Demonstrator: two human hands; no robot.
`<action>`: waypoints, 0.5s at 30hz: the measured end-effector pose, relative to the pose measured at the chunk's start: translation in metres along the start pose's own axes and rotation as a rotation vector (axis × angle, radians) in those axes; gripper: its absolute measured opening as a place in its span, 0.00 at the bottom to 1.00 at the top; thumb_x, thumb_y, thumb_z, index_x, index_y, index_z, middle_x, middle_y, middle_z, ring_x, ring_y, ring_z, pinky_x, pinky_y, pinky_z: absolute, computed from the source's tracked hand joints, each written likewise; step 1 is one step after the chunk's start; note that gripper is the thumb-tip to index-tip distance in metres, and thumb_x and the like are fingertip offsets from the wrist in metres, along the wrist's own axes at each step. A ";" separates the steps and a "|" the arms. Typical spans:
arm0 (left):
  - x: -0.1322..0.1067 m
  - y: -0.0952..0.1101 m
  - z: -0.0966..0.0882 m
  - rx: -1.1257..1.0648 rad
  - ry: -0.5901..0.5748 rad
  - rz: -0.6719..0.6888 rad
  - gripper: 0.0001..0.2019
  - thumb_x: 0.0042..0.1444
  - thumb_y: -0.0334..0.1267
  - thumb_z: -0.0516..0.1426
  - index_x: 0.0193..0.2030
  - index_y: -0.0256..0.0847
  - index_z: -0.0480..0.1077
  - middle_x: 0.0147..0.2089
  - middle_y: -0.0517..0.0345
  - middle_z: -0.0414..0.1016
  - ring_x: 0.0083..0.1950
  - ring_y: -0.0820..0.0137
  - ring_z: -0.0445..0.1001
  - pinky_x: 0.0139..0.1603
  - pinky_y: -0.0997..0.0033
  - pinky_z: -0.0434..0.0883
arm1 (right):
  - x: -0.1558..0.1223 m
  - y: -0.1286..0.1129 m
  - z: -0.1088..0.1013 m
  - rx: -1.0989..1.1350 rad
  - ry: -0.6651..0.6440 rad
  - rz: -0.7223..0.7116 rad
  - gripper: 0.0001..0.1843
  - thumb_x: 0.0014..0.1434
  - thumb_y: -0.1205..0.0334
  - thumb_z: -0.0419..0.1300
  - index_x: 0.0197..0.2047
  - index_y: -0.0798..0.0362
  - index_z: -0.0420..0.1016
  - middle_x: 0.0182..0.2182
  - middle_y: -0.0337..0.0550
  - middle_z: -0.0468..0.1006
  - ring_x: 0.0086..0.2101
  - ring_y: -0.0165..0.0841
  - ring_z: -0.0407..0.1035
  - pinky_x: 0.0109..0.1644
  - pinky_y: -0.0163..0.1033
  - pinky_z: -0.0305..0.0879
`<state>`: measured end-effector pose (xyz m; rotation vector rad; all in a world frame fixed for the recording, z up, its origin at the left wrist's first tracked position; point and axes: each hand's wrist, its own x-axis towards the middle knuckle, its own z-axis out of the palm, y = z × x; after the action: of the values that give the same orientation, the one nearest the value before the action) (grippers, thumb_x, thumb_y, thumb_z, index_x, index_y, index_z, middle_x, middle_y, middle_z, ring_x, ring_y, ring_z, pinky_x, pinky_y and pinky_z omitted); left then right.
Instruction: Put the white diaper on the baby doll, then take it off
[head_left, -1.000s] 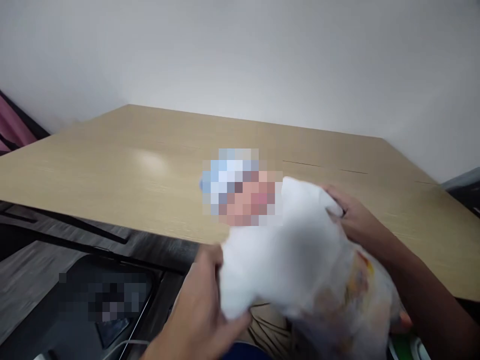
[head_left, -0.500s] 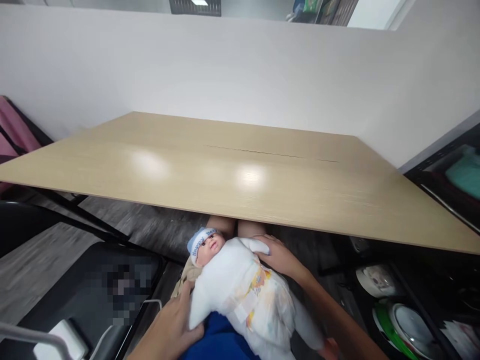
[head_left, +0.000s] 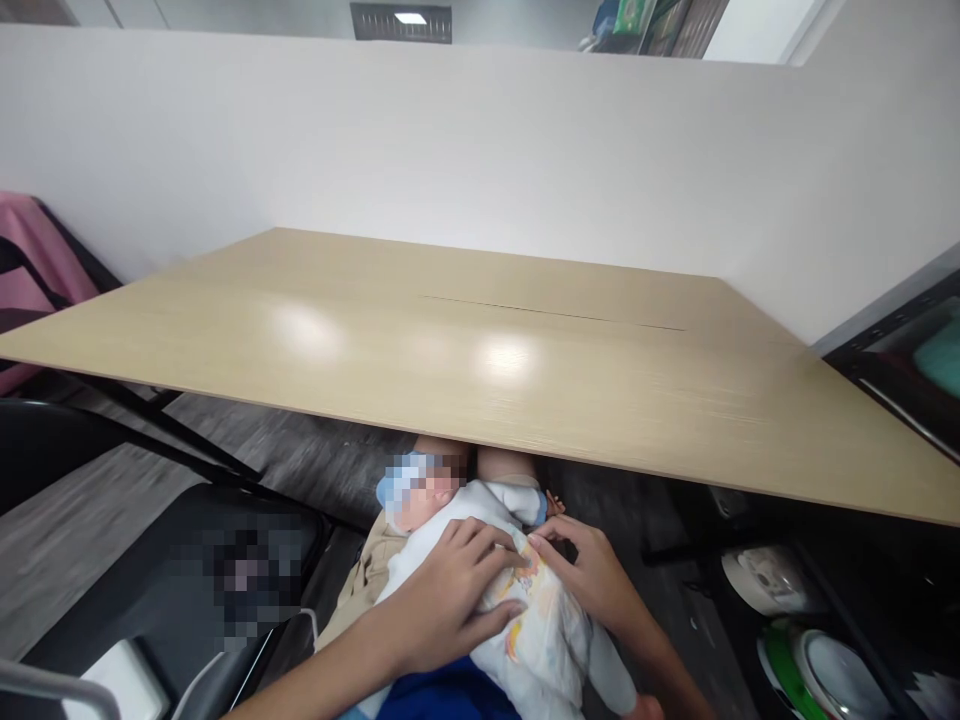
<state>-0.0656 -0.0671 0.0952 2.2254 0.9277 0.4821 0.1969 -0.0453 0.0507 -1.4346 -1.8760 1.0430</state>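
Observation:
A baby doll (head_left: 487, 502) in a white top and blue-and-white cap lies on its back across my lap, below the table edge. Around its hips is a white diaper (head_left: 551, 640) with orange and yellow prints. My left hand (head_left: 469, 590) rests over the doll's belly and the diaper's front, fingers spread and thumb apart. At the diaper's upper right edge, my right hand (head_left: 589, 565) has its thumb and fingers closed on the material. The doll's one small hand shows just beyond my right fingers. My left forearm covers part of its body.
A wooden table (head_left: 375, 350) stretches in front, up against a white partition (head_left: 450, 150). To the left stands a black chair (head_left: 172, 560) with a white box-shaped object (head_left: 120, 685) on it. On the lower right, round containers (head_left: 832, 670) sit on a dark shelf.
My left hand has left the doll's arm and moved right onto its belly and diaper. My right hand has shifted from the doll's other arm down to the diaper's edge.

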 end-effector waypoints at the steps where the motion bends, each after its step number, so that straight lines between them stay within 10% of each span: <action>1: 0.005 -0.002 0.002 0.000 -0.009 0.005 0.16 0.76 0.47 0.60 0.65 0.48 0.74 0.64 0.52 0.78 0.64 0.54 0.72 0.69 0.48 0.68 | 0.002 0.006 0.001 -0.012 0.015 0.004 0.22 0.72 0.44 0.62 0.37 0.50 0.87 0.37 0.47 0.88 0.40 0.44 0.82 0.47 0.45 0.76; 8: 0.004 -0.008 0.004 -0.092 0.028 0.001 0.05 0.77 0.42 0.59 0.54 0.48 0.75 0.61 0.58 0.78 0.62 0.60 0.71 0.66 0.55 0.65 | 0.021 0.038 -0.006 -0.074 0.157 0.037 0.24 0.74 0.42 0.59 0.43 0.51 0.87 0.44 0.53 0.89 0.46 0.49 0.83 0.54 0.51 0.77; 15: -0.035 0.002 -0.036 -0.309 -0.140 -0.023 0.04 0.75 0.43 0.61 0.51 0.48 0.75 0.51 0.59 0.80 0.57 0.64 0.75 0.63 0.65 0.72 | 0.009 -0.031 0.002 -0.063 -0.200 -0.262 0.20 0.79 0.52 0.57 0.67 0.46 0.80 0.61 0.50 0.82 0.61 0.44 0.75 0.68 0.51 0.70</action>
<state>-0.1084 -0.0780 0.1195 1.9399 0.7498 0.4216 0.1764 -0.0416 0.0751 -1.1117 -2.1871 1.0374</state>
